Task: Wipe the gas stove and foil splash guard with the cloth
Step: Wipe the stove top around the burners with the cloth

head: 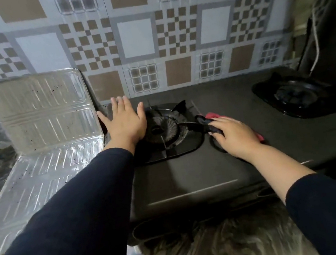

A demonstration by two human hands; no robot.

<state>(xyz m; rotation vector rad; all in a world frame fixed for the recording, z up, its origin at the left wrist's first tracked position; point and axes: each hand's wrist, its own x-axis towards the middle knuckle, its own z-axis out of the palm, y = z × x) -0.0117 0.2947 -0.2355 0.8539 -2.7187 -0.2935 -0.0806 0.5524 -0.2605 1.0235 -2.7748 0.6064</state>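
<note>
A black two-burner gas stove (192,180) fills the middle of the view. Its left burner (162,128) has a dark pan support; the right burner (295,97) sits farther back. My left hand (125,122) is open, fingers spread, over the left edge of the left burner. My right hand (235,134) presses a pink and dark cloth (213,116) onto the stove top just right of the left burner. A silver foil splash guard (45,115) stands folded at the stove's left, its lower panel lying flat, speckled with dark spots.
A patterned brown and grey tile wall (138,37) runs behind the stove. A marbled countertop (214,251) lies in front and at far left. A dark upright surface with a white cord (315,35) stands at the right.
</note>
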